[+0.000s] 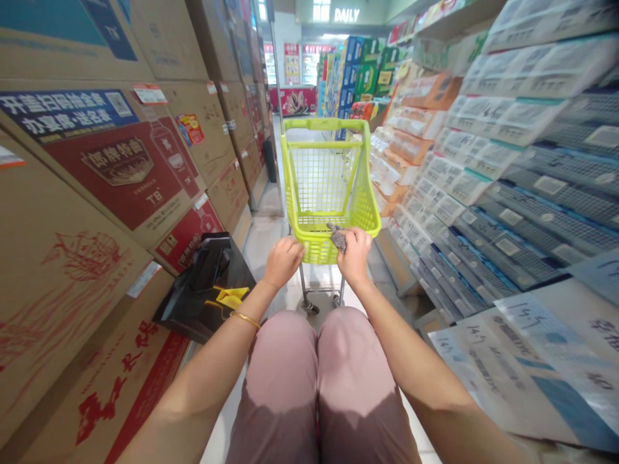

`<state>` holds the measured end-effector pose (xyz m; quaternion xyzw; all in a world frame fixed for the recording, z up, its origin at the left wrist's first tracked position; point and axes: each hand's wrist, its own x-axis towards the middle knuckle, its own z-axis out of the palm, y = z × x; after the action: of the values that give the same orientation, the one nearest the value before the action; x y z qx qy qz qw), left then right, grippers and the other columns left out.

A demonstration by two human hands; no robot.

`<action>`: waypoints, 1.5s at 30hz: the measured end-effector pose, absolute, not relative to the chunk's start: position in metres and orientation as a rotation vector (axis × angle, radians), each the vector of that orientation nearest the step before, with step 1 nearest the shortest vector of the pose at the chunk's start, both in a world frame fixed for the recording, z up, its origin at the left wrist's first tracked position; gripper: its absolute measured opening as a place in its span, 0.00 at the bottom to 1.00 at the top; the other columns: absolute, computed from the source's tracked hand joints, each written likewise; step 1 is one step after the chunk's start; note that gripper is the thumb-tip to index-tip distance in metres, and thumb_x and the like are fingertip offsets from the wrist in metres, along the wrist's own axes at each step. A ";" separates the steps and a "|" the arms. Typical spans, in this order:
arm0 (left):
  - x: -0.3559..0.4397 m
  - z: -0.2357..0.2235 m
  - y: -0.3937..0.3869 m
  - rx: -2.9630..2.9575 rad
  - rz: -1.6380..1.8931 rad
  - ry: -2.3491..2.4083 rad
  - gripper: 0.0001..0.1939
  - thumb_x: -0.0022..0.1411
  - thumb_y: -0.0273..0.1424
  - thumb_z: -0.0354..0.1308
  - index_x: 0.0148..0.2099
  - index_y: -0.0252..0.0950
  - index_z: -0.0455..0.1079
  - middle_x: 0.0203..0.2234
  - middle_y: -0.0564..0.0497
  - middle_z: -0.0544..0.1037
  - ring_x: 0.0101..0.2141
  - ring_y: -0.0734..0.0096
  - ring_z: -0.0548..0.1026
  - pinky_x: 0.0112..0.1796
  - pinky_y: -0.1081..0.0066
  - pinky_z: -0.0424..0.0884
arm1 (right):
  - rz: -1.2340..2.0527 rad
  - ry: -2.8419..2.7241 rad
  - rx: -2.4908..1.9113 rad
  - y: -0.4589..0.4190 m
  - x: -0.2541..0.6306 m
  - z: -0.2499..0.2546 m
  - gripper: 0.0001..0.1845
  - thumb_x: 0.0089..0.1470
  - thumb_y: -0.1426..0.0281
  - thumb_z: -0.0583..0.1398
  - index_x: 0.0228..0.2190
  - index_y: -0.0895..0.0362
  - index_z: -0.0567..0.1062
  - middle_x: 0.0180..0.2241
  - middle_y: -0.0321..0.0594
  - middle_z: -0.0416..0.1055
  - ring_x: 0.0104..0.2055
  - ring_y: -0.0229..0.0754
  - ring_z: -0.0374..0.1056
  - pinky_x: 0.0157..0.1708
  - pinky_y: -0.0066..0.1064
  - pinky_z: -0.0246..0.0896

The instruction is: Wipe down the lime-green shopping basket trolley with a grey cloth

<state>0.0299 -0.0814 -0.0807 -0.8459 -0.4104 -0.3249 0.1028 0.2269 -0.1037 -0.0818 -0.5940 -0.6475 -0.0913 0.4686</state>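
A lime-green shopping basket cart (333,236) stands in front of my knees, on metal legs with casters. My right hand (355,254) is at the near right part of its rim, closed on a crumpled grey cloth (338,240). Part of the cloth sticks out past the fingers over the rim. At the near left corner of the basket is my left hand (284,261), its fingers curled in. Whether those fingers grip the rim or something small is hidden. The basket's mesh walls show no goods inside.
Stacked cardboard cartons (120,161) line the left side, with a black gift bag (203,283) close to my left forearm. Packs of tissue paper (483,148) are piled along the right. Handwritten price sheets (541,361) lie at lower right. Tiled floor (271,238) runs down the aisle.
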 end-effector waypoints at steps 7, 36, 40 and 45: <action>0.042 -0.120 -0.082 -2.488 -0.906 -1.165 0.14 0.67 0.29 0.43 0.50 0.36 0.66 0.41 0.43 0.74 0.45 0.65 0.70 0.45 0.63 0.69 | -0.273 -1.611 -1.428 -0.103 0.225 -0.084 0.19 0.44 0.79 0.53 0.39 0.56 0.72 0.41 0.45 0.66 0.46 0.47 0.58 0.48 0.40 0.51; 0.050 -0.132 -0.061 -2.507 -0.899 -1.170 0.16 0.67 0.28 0.40 0.38 0.34 0.69 0.29 0.44 0.73 0.35 0.66 0.69 0.37 0.65 0.68 | -0.403 -2.029 -1.321 -0.081 0.216 -0.124 0.17 0.57 0.71 0.51 0.44 0.48 0.73 0.44 0.44 0.66 0.46 0.45 0.56 0.46 0.40 0.48; 0.051 -0.134 -0.061 -2.476 -0.917 -1.151 0.18 0.68 0.29 0.39 0.36 0.34 0.70 0.28 0.45 0.73 0.34 0.67 0.69 0.37 0.66 0.68 | -0.468 -2.075 -1.287 -0.081 0.214 -0.136 0.16 0.59 0.71 0.50 0.42 0.48 0.75 0.41 0.42 0.68 0.42 0.43 0.56 0.42 0.37 0.48; 0.050 -0.140 -0.059 -2.377 -0.981 -1.066 0.17 0.68 0.28 0.40 0.39 0.32 0.70 0.30 0.44 0.74 0.34 0.67 0.69 0.36 0.67 0.68 | -0.540 -2.082 -1.306 -0.082 0.212 -0.142 0.15 0.59 0.71 0.50 0.41 0.51 0.75 0.41 0.43 0.68 0.42 0.43 0.56 0.41 0.35 0.46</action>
<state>0.0502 -0.0590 -0.1395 -0.8402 -0.3769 -0.3469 0.1778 0.2121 -0.0818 -0.1424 -0.4939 -0.7873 -0.2042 0.3074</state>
